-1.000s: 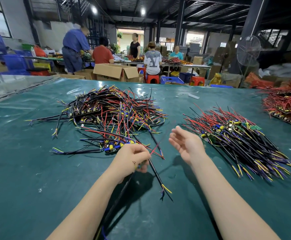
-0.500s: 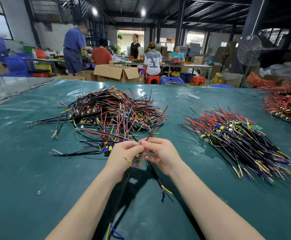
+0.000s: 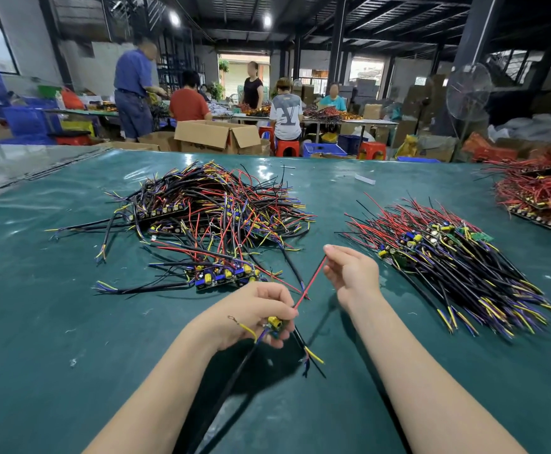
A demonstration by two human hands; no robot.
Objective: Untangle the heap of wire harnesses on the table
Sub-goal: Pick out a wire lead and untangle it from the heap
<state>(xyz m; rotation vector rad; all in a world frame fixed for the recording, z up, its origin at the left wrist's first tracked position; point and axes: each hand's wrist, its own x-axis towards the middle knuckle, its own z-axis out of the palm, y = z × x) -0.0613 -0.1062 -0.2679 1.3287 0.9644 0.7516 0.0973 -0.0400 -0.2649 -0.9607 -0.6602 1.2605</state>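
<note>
Your left hand [image 3: 254, 317] is curled round one harness [image 3: 275, 322], gripping its small board so that a yellow part shows between the fingers. Its black cable [image 3: 235, 371] hangs from under the hand toward the near edge of the counter [image 3: 54, 322]. Beyond that hand, toward the far edge and left of the middle, lies the tangled heap [image 3: 208, 211], with black, red, yellow and blue leads crossing every way.

From your left hand the red wire [image 3: 310, 283] runs up and to the right, straight and taut, to your right hand [image 3: 349, 273]. That hand pinches the wire's far end between thumb and forefinger, the other fingers loosely curled. Right of it the sorted pile [image 3: 447, 257] lies with its leads combed one way, fanning toward the near right corner. At the right edge sits a separate pile of red leads [image 3: 539, 194].

You seem to be drawing out one harness that is already lifted clear of the heap, straightening its red lead before setting it down. The next move likely calls for carrying it right and laying it along the lie of the sorted pile. Gather the trailing black cable first, so it does not drag back across the heap or snag the loose ends near your left hand.
</note>
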